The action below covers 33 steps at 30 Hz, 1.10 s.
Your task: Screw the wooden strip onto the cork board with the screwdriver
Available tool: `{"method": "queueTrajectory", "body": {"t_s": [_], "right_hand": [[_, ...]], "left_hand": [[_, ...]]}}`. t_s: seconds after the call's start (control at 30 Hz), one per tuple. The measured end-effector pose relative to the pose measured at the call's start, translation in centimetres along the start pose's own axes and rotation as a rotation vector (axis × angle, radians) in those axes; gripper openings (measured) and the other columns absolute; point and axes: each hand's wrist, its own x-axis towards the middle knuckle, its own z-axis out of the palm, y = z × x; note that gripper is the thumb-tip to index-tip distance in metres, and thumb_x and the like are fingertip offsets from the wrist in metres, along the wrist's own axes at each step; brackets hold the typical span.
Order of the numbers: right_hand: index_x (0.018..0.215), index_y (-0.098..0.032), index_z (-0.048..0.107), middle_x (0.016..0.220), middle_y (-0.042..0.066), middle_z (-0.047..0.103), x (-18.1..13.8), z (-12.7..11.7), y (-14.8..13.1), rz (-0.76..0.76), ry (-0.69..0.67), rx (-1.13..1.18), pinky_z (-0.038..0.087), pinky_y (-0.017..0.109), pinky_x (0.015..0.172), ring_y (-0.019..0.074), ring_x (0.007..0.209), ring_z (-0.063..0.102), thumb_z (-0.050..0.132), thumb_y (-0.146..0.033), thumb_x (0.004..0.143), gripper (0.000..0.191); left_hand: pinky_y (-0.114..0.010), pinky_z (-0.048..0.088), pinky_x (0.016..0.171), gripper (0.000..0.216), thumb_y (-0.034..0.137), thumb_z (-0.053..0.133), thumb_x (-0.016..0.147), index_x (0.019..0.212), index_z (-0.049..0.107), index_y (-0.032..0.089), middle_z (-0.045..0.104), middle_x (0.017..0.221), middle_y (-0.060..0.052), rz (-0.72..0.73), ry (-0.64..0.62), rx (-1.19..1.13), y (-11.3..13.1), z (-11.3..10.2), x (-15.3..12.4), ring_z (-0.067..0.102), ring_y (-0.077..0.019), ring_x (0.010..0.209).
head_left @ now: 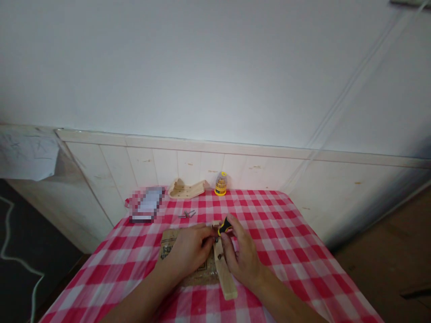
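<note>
My right hand (244, 255) is closed on a yellow and black screwdriver (223, 227), tilted with its tip down toward a pale wooden piece (225, 278). A dark screw head (220, 257) shows on the wood below the tip. At the upper end of that piece, my left hand (188, 246) has its fingers closed close to the screwdriver's tip. What the left fingertips pinch is hidden, though they touch the wood. Under the left hand and the wooden piece lies a brown printed mat (168, 237).
Several loose screws (187, 214) lie beyond my hands. Farther back are a curved wooden part (186, 189) and a yellow-based bit holder (221, 185) near the panelled wall (235, 168). A phone (148, 205), pixelated, lies left on the red checked tablecloth (279, 233).
</note>
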Motion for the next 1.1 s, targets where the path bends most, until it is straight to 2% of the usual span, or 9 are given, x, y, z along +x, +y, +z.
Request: {"method": "queueTrajectory", "body": {"t_s": [0.17,0.37,0.53,0.73,1.1], "right_hand": [[0.154,-0.024,0.029,0.123,0.013,0.067,-0.1,-0.1,-0.3,0.011,-0.002,-0.001,0.064,0.042,0.088,0.0251,0.111,0.068,0.048,-0.01,0.096,0.063],[0.156,-0.023,0.025,0.124,0.014,0.066,0.1,0.2,-0.2,-0.067,0.019,0.001,0.062,0.04,0.091,0.0241,0.113,0.066,0.049,-0.007,0.095,0.068],[0.156,-0.024,0.025,0.131,0.016,0.062,0.4,0.2,0.1,-0.008,-0.023,0.006,0.062,0.043,0.089,0.0258,0.112,0.067,0.051,-0.012,0.096,0.066],[0.155,-0.028,0.025,0.131,0.013,0.063,1.1,-0.4,-0.3,0.084,-0.135,0.046,0.061,0.042,0.089,0.0235,0.106,0.068,0.047,-0.019,0.1,0.059],[0.154,-0.027,0.025,0.126,0.014,0.064,0.7,0.0,0.3,0.096,-0.115,0.134,0.061,0.041,0.083,0.0225,0.097,0.07,0.044,-0.022,0.101,0.057]], "left_hand": [[-0.026,0.043,0.071,0.022,0.018,0.048,0.091,0.09,0.069,0.021,0.07,0.086,-0.002,-0.003,-0.033,0.038,0.1,0.1,-0.1,0.066,-0.0167,0.078],[-0.026,0.045,0.072,0.023,0.02,0.046,0.094,0.089,0.069,0.021,0.071,0.087,-0.003,0.01,-0.032,0.076,-0.1,0.0,-0.2,0.066,-0.0168,0.079],[-0.026,0.046,0.072,0.023,0.022,0.047,0.093,0.094,0.071,0.023,0.072,0.089,-0.002,0.025,-0.027,0.136,-0.1,-0.1,-0.3,0.067,-0.0173,0.08],[-0.027,0.048,0.079,0.026,0.023,0.048,0.092,0.1,0.073,0.023,0.075,0.097,-0.005,0.0,-0.055,0.159,-0.2,-0.3,-0.1,0.068,-0.0189,0.088],[-0.027,0.046,0.072,0.025,0.021,0.047,0.09,0.095,0.072,0.022,0.076,0.096,-0.004,0.012,-0.037,0.157,0.0,-0.2,0.0,0.069,-0.02,0.086]]}}
